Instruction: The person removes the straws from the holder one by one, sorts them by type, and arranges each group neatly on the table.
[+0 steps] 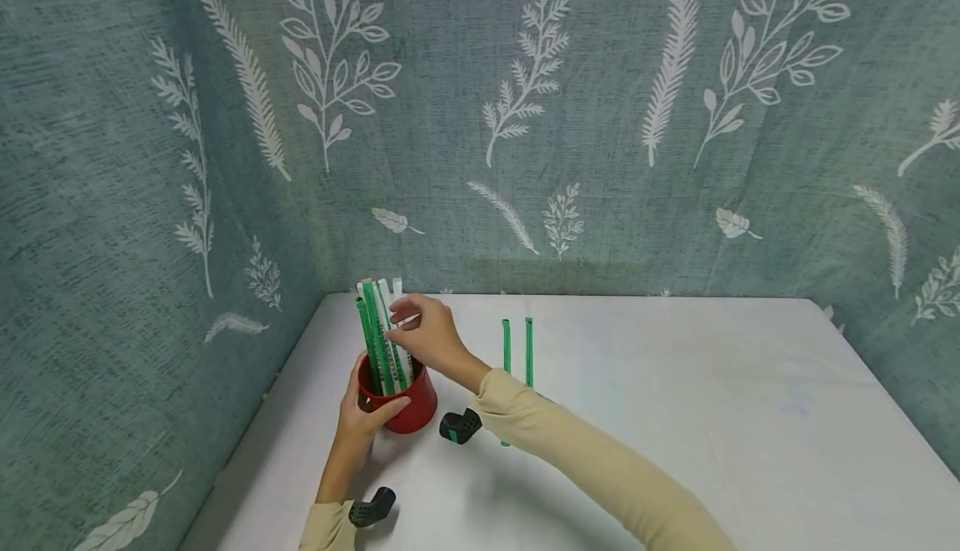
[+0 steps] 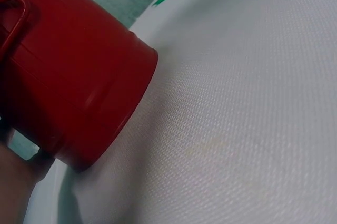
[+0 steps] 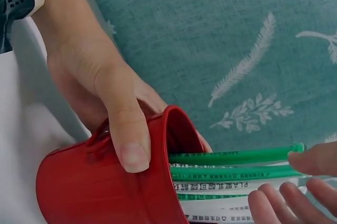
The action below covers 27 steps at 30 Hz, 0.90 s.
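My left hand grips a red metal cup with a small side handle, thumb over the near rim and fingers round the far side. Several paper-wrapped drinking straws, green and white with printed lettering, stand upright in the cup and lean slightly left. Beside their upper part is my right hand, fingers loosely bent and thumb apart from them. In the right wrist view its thumb overlaps the end of a green straw, and the fingertips lie close to the white ones.
Two green straws lie side by side on the white table, partly behind the right sleeve. Black wrist devices show at both cuffs. Patterned green cloth hangs behind and at the left.
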Motion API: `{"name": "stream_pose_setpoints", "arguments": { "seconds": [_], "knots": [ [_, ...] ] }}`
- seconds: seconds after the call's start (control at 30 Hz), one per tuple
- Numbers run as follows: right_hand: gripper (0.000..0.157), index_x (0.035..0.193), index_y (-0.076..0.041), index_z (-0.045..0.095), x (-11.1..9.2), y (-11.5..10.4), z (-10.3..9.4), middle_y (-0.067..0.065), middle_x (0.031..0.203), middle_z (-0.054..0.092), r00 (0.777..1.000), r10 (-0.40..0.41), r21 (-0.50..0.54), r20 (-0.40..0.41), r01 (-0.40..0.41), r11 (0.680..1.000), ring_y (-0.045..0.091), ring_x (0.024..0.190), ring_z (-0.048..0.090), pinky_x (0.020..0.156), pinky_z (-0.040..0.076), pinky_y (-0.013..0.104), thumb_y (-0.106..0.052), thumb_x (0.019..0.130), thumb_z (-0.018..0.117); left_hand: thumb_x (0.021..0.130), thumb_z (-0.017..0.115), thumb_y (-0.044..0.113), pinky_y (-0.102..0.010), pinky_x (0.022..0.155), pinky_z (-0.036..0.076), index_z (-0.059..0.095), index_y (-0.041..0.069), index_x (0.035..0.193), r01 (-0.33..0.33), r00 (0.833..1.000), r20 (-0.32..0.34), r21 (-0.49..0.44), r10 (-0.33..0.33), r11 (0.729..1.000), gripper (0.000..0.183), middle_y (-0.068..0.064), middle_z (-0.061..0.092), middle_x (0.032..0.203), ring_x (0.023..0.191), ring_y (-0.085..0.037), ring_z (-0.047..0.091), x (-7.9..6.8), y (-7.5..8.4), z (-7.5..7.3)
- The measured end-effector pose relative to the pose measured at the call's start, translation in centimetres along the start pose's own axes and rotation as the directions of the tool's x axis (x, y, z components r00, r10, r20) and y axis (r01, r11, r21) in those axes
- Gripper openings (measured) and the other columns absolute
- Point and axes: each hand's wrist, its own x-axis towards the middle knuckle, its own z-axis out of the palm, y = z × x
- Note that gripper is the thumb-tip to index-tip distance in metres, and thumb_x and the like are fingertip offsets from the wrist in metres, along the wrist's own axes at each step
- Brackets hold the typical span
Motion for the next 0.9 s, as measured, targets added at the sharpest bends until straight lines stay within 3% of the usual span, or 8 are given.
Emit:
{"name": "stream_pose_setpoints", "arguments": {
  "seconds": [0.43,0.7,0.9],
  "knots": [
    [0.046,0.125,-0.004,0.054,1.0,0.2,1.5,0.011,0.118,0.06,0.996,-0.047,0.054,0.077,0.042,0.998,0.022,0.096,0.063,0.073,0.051,0.019,-0.012,0.084,0.071,0.078,0.078,0.018,-0.035,0.095,0.045,0.018,0.033,0.149,0.012,1.0,-0.008,0.04,-0.011,0.999,0.094,0.0,0.036,0.142,0.127,-0.02,0.035,0.1,-0.4,0.1],
    [0.036,0.117,-0.002,0.059,1.1,0.1,3.1,0.011,0.106,0.064,0.997,-0.049,0.016,0.065,0.048,0.999,0.015,0.087,0.064,0.071,0.051,0.017,-0.006,0.083,0.07,0.079,0.076,0.016,-0.049,0.101,0.038,0.016,0.031,0.15,0.024,1.0,0.004,0.013,-0.024,1.0,0.095,-0.006,0.036,0.143,0.128,-0.026,0.035,0.0,-0.1,0.0],
    [0.027,0.109,0.0,0.062,0.8,0.3,3.9,0.011,0.097,0.066,0.997,-0.039,-0.014,0.062,0.04,0.999,0.012,0.081,0.064,0.068,0.051,0.016,-0.003,0.083,0.069,0.079,0.076,0.016,-0.052,0.102,0.036,0.014,0.033,0.151,0.027,1.0,0.011,0.012,-0.027,1.0,0.096,-0.007,0.035,0.143,0.129,-0.029,0.035,-0.1,-0.2,-0.1]
  ]
}}
